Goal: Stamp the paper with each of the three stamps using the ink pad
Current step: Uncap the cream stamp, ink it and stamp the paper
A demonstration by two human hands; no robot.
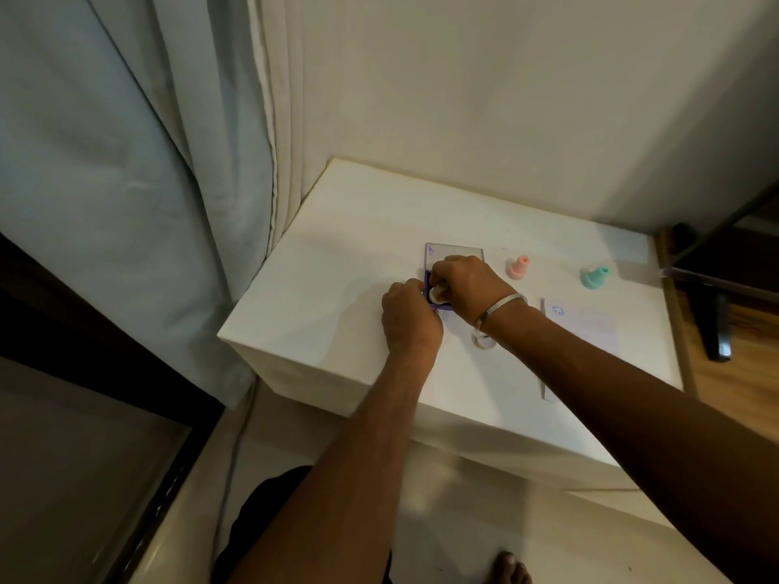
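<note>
Two hands: right [461, 286] pinches round white stamp [436, 293] on purple ink pad [438, 305]; left [409, 316] grips pad edge.

On the table [337, 255] the ink pad [438, 307] lies near the middle, its open lid [453, 251] behind it — both hands meet over it. Two stamps stand to the right: one [518, 267] just beside the lid, the other [593, 277] farther right. The paper [584, 330] lies in front of them.

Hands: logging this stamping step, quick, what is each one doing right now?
Left hand: curled against the ink pad, apparently holding its edge.
Right hand: grips a white stamp on the ink pad.
</note>
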